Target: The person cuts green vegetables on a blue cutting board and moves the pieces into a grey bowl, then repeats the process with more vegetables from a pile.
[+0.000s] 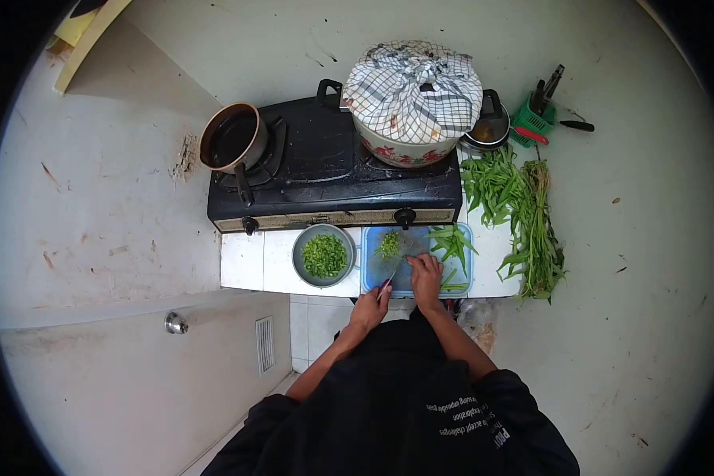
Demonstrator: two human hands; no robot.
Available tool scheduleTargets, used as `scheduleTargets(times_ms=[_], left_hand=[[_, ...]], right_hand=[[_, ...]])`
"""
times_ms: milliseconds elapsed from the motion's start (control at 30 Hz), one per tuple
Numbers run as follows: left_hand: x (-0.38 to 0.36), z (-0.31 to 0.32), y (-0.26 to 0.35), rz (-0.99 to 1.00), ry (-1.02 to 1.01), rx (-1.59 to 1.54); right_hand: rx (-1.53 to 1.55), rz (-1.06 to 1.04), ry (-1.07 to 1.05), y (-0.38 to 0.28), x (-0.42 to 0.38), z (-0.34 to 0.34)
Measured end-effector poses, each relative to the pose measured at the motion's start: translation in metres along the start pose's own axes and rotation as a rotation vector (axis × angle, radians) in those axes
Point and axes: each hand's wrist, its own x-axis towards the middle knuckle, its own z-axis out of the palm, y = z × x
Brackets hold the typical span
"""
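Note:
My left hand (367,310) is closed around the red handle of a knife (385,287), its blade angled up over the blue cutting board (370,278). Right beside the blade, my right hand (426,278) has its fingers bent and pressed together at the board; what they hold is too small to make out. A small heap of chopped greens (388,245) lies on the board's upper left. Leafy greens (452,241) and a few cut stems (450,283) rest on its right side. To the left, a grey bowl (296,259) holds chopped greens (324,255).
Behind is a black stove (317,151) with a brown saucepan (234,139) and a large cloth-covered pot (412,103). Bunches of long greens (538,230) lie at the right, below a green basket (531,119) of utensils. A wall (103,190) borders the left.

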Motion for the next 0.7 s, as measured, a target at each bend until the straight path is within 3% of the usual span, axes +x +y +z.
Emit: scheduleTargets(times_ms=[500, 700], left_hand=[[0.02, 0.023, -0.002, 0.031, 0.028, -0.04], [-0.007, 0.002, -0.012, -0.014, -0.047, 0.051]], right_hand=[[-0.01, 0.006, 0.07, 0.001, 0.0, 0.007], [-0.015, -0.012, 0.081, 0.001, 0.0, 0.006]])
